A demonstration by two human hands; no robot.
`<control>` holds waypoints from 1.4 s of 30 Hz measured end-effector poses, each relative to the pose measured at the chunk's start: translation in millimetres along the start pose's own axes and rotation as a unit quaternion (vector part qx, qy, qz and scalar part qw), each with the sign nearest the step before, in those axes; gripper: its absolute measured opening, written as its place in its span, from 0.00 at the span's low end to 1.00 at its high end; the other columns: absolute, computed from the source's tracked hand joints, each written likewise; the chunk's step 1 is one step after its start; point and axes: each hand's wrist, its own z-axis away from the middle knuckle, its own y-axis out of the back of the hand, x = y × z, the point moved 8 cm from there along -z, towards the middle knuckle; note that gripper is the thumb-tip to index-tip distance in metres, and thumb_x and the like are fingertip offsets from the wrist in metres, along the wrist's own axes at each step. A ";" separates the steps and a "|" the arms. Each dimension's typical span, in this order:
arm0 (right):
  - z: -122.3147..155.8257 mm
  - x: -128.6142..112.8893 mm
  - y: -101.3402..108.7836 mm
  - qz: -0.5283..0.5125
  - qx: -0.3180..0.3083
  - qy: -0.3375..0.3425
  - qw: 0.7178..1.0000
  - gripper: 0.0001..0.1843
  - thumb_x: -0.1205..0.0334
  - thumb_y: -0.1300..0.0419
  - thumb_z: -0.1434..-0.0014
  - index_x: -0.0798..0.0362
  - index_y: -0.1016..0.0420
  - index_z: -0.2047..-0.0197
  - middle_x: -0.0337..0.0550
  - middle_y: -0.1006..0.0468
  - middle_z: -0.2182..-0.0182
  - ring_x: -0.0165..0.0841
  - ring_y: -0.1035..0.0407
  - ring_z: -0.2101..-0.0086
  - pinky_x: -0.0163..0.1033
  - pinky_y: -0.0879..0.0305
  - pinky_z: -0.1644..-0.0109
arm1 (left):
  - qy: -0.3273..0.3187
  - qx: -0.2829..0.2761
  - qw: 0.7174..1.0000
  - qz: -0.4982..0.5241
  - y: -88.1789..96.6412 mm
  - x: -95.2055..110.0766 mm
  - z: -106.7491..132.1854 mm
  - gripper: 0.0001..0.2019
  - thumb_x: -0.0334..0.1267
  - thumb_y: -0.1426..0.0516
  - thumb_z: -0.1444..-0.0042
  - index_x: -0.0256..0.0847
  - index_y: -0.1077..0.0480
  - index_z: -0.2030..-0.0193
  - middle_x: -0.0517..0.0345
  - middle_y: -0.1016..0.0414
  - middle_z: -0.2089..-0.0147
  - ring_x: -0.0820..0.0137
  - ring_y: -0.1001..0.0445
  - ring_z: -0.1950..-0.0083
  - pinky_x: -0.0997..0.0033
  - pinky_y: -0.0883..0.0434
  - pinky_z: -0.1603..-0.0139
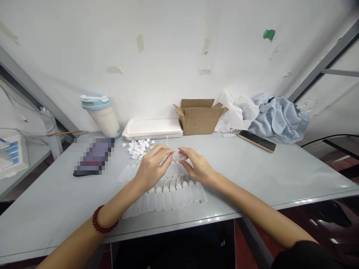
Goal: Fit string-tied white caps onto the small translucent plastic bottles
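My left hand (pixel 153 168) and my right hand (pixel 196 166) meet over the middle of the grey table (pixel 280 168), fingertips pinched together around a small translucent piece I cannot name. A row of small clear plastic bottles (pixel 171 196) lies flat on the table under my wrists, toward the front edge. A heap of small white caps (pixel 138 147) sits just beyond my left hand. A red bead bracelet (pixel 102 222) circles my left wrist.
At the back stand a lidded white cup (pixel 102 116), a stack of white sheets (pixel 153 129), an open cardboard box (pixel 198 116), white plastic bags (pixel 234 112) and blue cloth (pixel 277 116). A phone (pixel 256 141) lies right; a dark blurred device (pixel 94 157) lies left.
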 end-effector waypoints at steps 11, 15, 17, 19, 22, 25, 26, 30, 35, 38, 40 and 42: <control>-1.5 -4.5 -0.1 -0.035 0.002 -0.004 0.999 0.22 0.68 0.49 0.36 0.48 0.41 0.39 0.50 0.27 0.56 0.37 0.29 0.57 0.42 0.27 0.58 | -0.011 -0.008 1.000 0.010 -5.6 3.8 3.3 0.08 0.25 0.46 0.40 0.38 0.28 0.59 0.54 0.28 0.61 0.71 0.26 0.61 0.71 0.28 0.62; -2.5 3.7 4.4 -0.086 0.022 -0.063 0.994 0.16 0.65 0.47 0.37 0.51 0.33 0.46 0.47 0.26 0.62 0.33 0.28 0.65 0.41 0.27 0.61 | -0.013 -0.008 1.000 0.018 -6.8 5.5 4.0 0.08 0.25 0.46 0.40 0.37 0.28 0.59 0.52 0.28 0.58 0.69 0.26 0.58 0.70 0.27 0.59; -2.3 8.8 4.0 -0.129 0.020 -0.110 0.985 0.14 0.63 0.45 0.37 0.52 0.31 0.48 0.47 0.26 0.62 0.32 0.27 0.66 0.40 0.26 0.62 | -0.008 -0.004 1.000 0.019 -6.3 5.8 3.7 0.08 0.25 0.46 0.41 0.36 0.28 0.59 0.51 0.28 0.57 0.69 0.26 0.57 0.70 0.27 0.58; -1.3 13.8 2.4 -0.184 0.019 -0.164 0.969 0.14 0.61 0.44 0.38 0.53 0.30 0.50 0.47 0.25 0.61 0.32 0.26 0.65 0.40 0.26 0.61 | -0.001 -0.002 1.000 0.018 -6.1 5.8 3.3 0.08 0.24 0.46 0.41 0.35 0.28 0.59 0.51 0.28 0.58 0.70 0.26 0.58 0.70 0.27 0.59; 2.1 21.1 -2.9 -0.271 0.010 -0.253 0.929 0.15 0.58 0.41 0.41 0.53 0.29 0.51 0.46 0.23 0.62 0.35 0.24 0.63 0.42 0.26 0.59 | 0.005 -0.007 1.000 0.016 -6.8 6.1 3.2 0.08 0.25 0.47 0.41 0.36 0.28 0.58 0.52 0.28 0.60 0.70 0.27 0.60 0.70 0.28 0.60; 5.1 25.6 -9.6 -0.350 -0.011 -0.319 0.881 0.17 0.56 0.38 0.43 0.54 0.30 0.52 0.44 0.21 0.66 0.35 0.24 0.66 0.43 0.27 0.58 | 0.004 -0.007 1.000 0.011 -6.6 6.7 3.6 0.09 0.25 0.47 0.41 0.36 0.29 0.57 0.52 0.28 0.60 0.69 0.27 0.59 0.70 0.27 0.59; 5.2 26.3 -10.5 -0.373 -0.014 -0.330 0.867 0.18 0.55 0.38 0.44 0.54 0.29 0.53 0.43 0.21 0.66 0.34 0.24 0.67 0.43 0.27 0.58 | 0.002 -0.004 1.000 0.008 -5.9 7.1 3.7 0.09 0.25 0.46 0.41 0.37 0.30 0.56 0.52 0.28 0.59 0.69 0.27 0.58 0.69 0.27 0.58; 2.7 27.5 -10.1 -0.454 -0.011 -0.345 0.822 0.18 0.55 0.34 0.48 0.52 0.27 0.56 0.43 0.23 0.61 0.32 0.24 0.66 0.43 0.27 0.57 | -0.030 -0.027 0.999 -0.007 -8.8 11.8 4.1 0.13 0.29 0.43 0.42 0.37 0.33 0.50 0.47 0.29 0.51 0.62 0.29 0.50 0.60 0.28 0.51; 3.6 26.8 -13.8 -0.506 -0.013 -0.378 0.775 0.16 0.57 0.33 0.50 0.54 0.27 0.59 0.42 0.24 0.64 0.33 0.24 0.68 0.39 0.27 0.63 | -0.066 -0.090 0.993 -0.041 -20.4 15.7 5.4 0.19 0.34 0.41 0.42 0.36 0.38 0.45 0.43 0.30 0.48 0.56 0.33 0.46 0.50 0.30 0.47; 3.0 28.3 -10.9 -0.499 -0.026 -0.392 0.772 0.14 0.58 0.33 0.50 0.54 0.28 0.61 0.41 0.24 0.67 0.32 0.24 0.69 0.37 0.28 0.66 | -0.080 -0.085 0.992 -0.045 -19.8 20.2 3.1 0.17 0.34 0.42 0.42 0.36 0.37 0.47 0.44 0.29 0.51 0.57 0.32 0.48 0.51 0.30 0.49; 1.9 28.8 -5.6 -0.479 -0.079 -0.388 0.783 0.13 0.59 0.34 0.49 0.54 0.29 0.62 0.39 0.24 0.71 0.31 0.26 0.70 0.36 0.29 0.67 | -0.078 -0.089 0.992 -0.034 -19.8 24.5 0.4 0.16 0.35 0.41 0.42 0.35 0.36 0.48 0.45 0.28 0.52 0.58 0.32 0.50 0.53 0.29 0.51; 2.5 27.3 1.9 -0.446 -0.174 -0.370 0.796 0.12 0.59 0.36 0.46 0.55 0.29 0.61 0.37 0.25 0.74 0.30 0.28 0.72 0.36 0.29 0.68 | -0.073 -0.111 0.991 -0.014 -22.9 30.5 -1.5 0.16 0.36 0.41 0.43 0.35 0.36 0.49 0.45 0.28 0.53 0.59 0.32 0.52 0.55 0.29 0.52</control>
